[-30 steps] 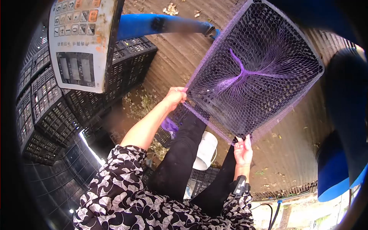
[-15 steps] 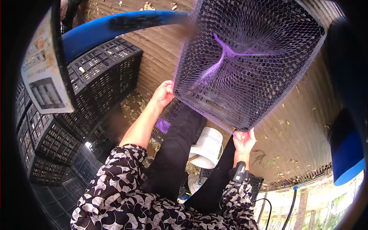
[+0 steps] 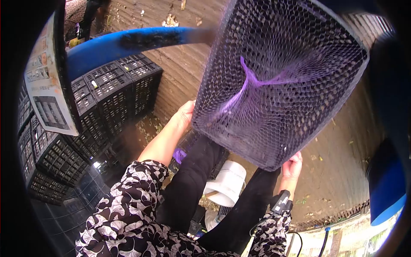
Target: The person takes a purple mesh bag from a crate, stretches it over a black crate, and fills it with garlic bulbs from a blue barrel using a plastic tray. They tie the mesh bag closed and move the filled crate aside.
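Observation:
A black plastic crate (image 3: 274, 124) with purple mesh netting (image 3: 257, 81) stretched across its open top fills the upper middle. The netting gathers into a bunched purple ridge near its centre. My left hand (image 3: 187, 112) is closed at the crate's left side by the near corner, its fingertips partly behind the rim. At the near right corner, my right hand (image 3: 292, 166) is closed against the side, with some fingers hidden behind the crate. The crate sits tilted in front of my legs. Whether each hand grips mesh along with the rim is hard to see.
Stacked black crates (image 3: 107, 85) line the left, beside a white panel (image 3: 49, 85) and a curved blue bar (image 3: 137, 38). A white bucket (image 3: 227, 182) stands between my legs. A purple bundle (image 3: 180, 155) lies by my left leg. Blue objects (image 3: 387, 188) stand at right.
The crate has shifted slightly down and right in view. My right hand has moved from beneath the near corner round to its right side. My left hand is slightly lower.

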A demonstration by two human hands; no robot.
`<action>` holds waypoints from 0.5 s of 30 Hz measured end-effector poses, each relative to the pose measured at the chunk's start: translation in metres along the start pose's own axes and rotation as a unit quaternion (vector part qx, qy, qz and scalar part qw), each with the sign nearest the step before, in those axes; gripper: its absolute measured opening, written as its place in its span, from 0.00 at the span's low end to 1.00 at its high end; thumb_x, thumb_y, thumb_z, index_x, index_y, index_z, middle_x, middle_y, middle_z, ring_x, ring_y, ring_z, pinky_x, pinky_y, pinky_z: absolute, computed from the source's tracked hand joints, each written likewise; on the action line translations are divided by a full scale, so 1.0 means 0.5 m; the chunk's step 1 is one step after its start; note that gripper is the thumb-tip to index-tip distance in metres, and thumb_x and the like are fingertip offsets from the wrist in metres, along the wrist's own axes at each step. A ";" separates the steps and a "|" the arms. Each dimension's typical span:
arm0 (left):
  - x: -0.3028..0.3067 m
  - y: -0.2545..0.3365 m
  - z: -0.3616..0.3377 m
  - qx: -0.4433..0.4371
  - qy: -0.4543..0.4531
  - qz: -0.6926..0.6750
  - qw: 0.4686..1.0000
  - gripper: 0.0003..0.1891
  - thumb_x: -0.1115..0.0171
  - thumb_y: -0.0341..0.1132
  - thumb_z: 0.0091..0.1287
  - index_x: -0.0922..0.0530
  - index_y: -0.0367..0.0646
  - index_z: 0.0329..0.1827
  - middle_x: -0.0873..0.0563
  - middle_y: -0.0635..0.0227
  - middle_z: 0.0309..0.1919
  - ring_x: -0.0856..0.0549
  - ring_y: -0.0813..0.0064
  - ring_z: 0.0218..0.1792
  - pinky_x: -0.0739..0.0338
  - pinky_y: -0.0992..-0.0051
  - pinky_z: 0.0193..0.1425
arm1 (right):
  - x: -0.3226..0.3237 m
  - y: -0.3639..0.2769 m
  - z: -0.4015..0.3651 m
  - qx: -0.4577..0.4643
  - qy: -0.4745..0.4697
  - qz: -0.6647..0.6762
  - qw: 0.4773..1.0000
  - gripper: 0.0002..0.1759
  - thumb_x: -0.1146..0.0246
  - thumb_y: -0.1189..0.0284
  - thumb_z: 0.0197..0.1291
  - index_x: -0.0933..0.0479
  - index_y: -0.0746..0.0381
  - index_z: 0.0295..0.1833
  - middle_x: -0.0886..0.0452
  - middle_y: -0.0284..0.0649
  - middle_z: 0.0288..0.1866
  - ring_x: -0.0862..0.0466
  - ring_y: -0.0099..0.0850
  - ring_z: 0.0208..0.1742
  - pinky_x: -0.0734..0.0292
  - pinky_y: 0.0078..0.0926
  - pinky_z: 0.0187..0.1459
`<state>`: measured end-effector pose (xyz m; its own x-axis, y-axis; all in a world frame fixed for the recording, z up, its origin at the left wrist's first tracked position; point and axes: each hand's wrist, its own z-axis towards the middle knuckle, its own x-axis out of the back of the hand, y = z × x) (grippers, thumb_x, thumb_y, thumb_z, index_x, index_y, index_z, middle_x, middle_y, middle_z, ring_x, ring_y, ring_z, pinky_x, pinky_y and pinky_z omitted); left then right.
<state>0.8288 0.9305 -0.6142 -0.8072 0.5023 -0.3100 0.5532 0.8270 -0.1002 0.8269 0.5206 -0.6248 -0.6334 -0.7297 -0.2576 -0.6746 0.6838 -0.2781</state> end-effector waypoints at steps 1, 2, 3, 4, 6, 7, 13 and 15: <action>-0.021 0.013 0.006 0.050 -0.027 0.012 0.998 0.13 0.49 0.26 0.58 0.26 0.30 0.44 0.19 0.53 0.38 0.18 0.63 0.36 0.23 0.63 0.46 | 0.052 0.007 0.024 -0.029 -0.051 0.010 0.998 0.18 0.52 0.87 0.31 0.32 0.65 0.35 0.27 0.35 0.32 0.26 0.28 0.34 0.31 0.22 0.40; -0.051 0.021 0.008 0.041 -0.036 0.019 0.998 0.13 0.49 0.26 0.58 0.26 0.30 0.44 0.19 0.53 0.38 0.18 0.63 0.36 0.23 0.63 0.46 | 0.082 0.008 0.039 -0.055 -0.103 0.019 0.993 0.28 0.51 0.87 0.30 0.32 0.67 0.46 0.25 0.39 0.41 0.24 0.33 0.42 0.29 0.28 0.48; -0.084 0.017 0.009 0.023 0.011 0.067 0.997 0.13 0.49 0.30 0.59 0.25 0.31 0.43 0.19 0.55 0.37 0.18 0.63 0.34 0.23 0.64 0.44 | 0.063 -0.007 0.030 -0.072 -0.097 0.018 0.992 0.31 0.50 0.86 0.29 0.33 0.66 0.50 0.26 0.40 0.44 0.26 0.35 0.45 0.31 0.32 0.50; -0.121 0.018 0.014 0.002 0.056 0.116 0.992 0.14 0.49 0.34 0.61 0.25 0.31 0.43 0.18 0.56 0.36 0.18 0.63 0.32 0.23 0.64 0.42 | 0.042 -0.027 0.025 -0.087 -0.093 0.018 0.992 0.34 0.50 0.85 0.29 0.34 0.65 0.53 0.27 0.41 0.47 0.27 0.36 0.47 0.32 0.35 0.51; -0.184 0.037 0.021 -0.120 0.172 0.249 0.945 0.19 0.53 0.41 0.64 0.25 0.33 0.44 0.18 0.59 0.38 0.18 0.66 0.33 0.24 0.65 0.41 | -0.036 -0.106 0.013 -0.069 -0.148 -0.041 0.986 0.37 0.49 0.82 0.31 0.37 0.63 0.58 0.30 0.41 0.51 0.30 0.38 0.51 0.35 0.41 0.54; -0.214 0.053 0.014 -0.135 0.141 0.208 0.958 0.21 0.54 0.45 0.64 0.26 0.33 0.45 0.18 0.60 0.38 0.19 0.67 0.35 0.25 0.67 0.43 | -0.100 -0.157 -0.003 -0.051 -0.156 0.018 0.986 0.38 0.49 0.80 0.34 0.41 0.61 0.61 0.30 0.40 0.53 0.29 0.33 0.49 0.34 0.32 0.51; -0.384 0.137 -0.004 -0.293 0.045 0.220 0.930 0.27 0.50 0.57 0.60 0.24 0.38 0.42 0.19 0.67 0.31 0.23 0.78 0.33 0.29 0.78 0.39 | -0.293 -0.320 0.090 0.048 -0.192 -0.077 0.977 0.29 0.51 0.55 0.60 0.42 0.58 0.63 0.30 0.35 0.54 0.29 0.23 0.44 0.33 0.21 0.47; -0.403 0.161 0.009 -0.318 0.080 0.322 0.888 0.24 0.46 0.55 0.59 0.24 0.39 0.38 0.21 0.70 0.27 0.25 0.81 0.29 0.31 0.80 0.34 | -0.351 -0.362 0.119 0.106 -0.195 -0.149 0.964 0.28 0.53 0.51 0.61 0.36 0.59 0.59 0.28 0.34 0.52 0.30 0.21 0.43 0.34 0.20 0.45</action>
<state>1.0368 0.8948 -0.5642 -0.4119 0.9106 0.0340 0.7243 0.3045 0.6186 1.0826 0.5247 -0.5846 -0.2052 -0.8671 -0.4538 -0.6853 0.4584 -0.5659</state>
